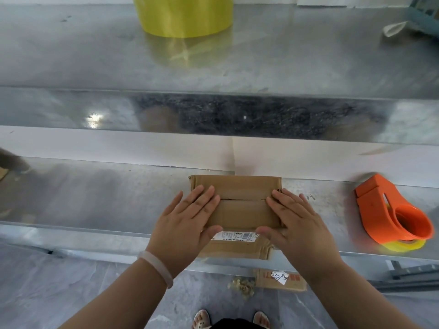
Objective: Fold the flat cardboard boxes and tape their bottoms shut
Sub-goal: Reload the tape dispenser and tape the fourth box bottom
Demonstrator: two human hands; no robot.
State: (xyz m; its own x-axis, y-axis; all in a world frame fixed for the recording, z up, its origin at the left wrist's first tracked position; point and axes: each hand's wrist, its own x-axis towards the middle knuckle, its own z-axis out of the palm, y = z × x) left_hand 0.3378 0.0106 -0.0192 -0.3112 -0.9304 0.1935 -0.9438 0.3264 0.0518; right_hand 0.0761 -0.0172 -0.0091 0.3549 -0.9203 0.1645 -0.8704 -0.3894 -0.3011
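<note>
Cardboard box (242, 210) lies on a metal bench (95, 198), straight fingers (202, 198) pressing its flaps.

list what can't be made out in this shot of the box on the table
All in the head view.
1. Cardboard box: the flap seam's ends lie under the left hand and right hand.
2. Label on its near side: print too small and blurred.
3. Yellow tape roll: top cut off by the frame's upper edge.
4. Box on the floor: mostly hidden behind the table.
</note>
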